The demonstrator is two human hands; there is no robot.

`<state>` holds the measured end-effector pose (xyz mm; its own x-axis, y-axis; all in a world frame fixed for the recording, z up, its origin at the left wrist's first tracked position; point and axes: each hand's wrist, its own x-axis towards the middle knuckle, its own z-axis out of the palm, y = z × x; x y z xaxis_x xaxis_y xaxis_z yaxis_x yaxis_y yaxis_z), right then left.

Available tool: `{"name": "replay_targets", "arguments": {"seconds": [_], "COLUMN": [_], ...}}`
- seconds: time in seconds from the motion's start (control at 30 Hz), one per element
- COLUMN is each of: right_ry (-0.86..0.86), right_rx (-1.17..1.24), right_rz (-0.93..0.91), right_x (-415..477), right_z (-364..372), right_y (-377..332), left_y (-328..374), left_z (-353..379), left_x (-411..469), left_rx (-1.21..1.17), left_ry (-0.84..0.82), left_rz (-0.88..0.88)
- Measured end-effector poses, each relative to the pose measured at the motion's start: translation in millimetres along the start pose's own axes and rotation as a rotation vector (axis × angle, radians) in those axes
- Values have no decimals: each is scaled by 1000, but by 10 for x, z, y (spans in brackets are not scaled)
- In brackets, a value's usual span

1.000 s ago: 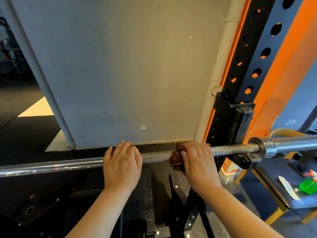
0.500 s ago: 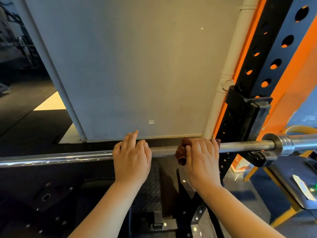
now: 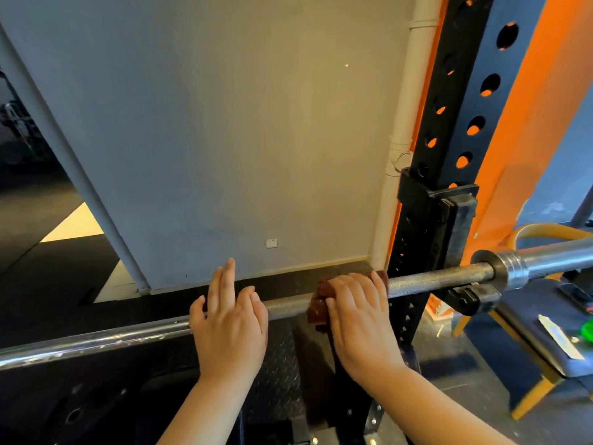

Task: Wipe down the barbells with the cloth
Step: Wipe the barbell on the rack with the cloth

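Fingers of the left hand [image 3: 229, 326] have straightened up off the bar since half a second ago. Its grip is now apart, with only the palm resting on the long silver steel barbell [image 3: 426, 281]. Just beside it, the right hand [image 3: 359, 319] keeps its grip clamped on a bunched reddish-brown cloth [image 3: 321, 303], which is wrapped over the bar's dull knurled stretch. Farther right, the bar lies in the hook of a black perforated steel rack upright [image 3: 455, 123], with its thicker polished sleeve beyond.

Barbell [image 3: 288, 305] ran left-right before me, wall [image 3: 224, 123] behind it. Left hand [image 3: 229, 322] lay on the bar; right hand [image 3: 359, 313] near it, cloth [image 3: 321, 300] under its fingers [image 3: 362, 284]. Rack upright [image 3: 449, 139] stood further right, bar on its hook [image 3: 462, 298].
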<state>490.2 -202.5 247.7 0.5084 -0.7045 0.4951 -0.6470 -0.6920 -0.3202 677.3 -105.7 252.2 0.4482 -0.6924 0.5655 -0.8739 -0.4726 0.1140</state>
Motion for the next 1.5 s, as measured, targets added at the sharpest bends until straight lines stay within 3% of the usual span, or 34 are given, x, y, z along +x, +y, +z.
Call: {"name": "replay_targets", "arguments": {"seconds": [0.13,0.23,0.33,0.5,0.7,0.83,0.93,1.13,1.33,1.5], "right_ry": [-45,65,47,-75,131,14,-35,138,-4,184], "right_rx": [-38,44,40,-27,29,8,-25,36,-35,10], "right_rz": [-134,28,100,-90,187,27,-62,134,-88,173], "right_x": [35,18,-6,72,76,24,78,14,59,29], "right_z": [-145,-185,-90,-216,-303,-225,-318,-250,-300,-334], "right_y": [313,383,189,326,545,294,503,507,554,742], "left_y": [-15,-4,-5,-17,7,1,-11,-6,0,-16], "left_z": [23,14,8,-10,-3,-2,-5,12,-6,12], "left_x": [-7,23,26,16,19,18,14,11,24,9], "left_rx": [27,38,33,15,2,6,11,-1,-15,2], "left_ry": [12,6,-29,-60,-31,-31,-26,7,32,14], "left_rz": [11,9,4,9,1,3,13,1,4,6]}}
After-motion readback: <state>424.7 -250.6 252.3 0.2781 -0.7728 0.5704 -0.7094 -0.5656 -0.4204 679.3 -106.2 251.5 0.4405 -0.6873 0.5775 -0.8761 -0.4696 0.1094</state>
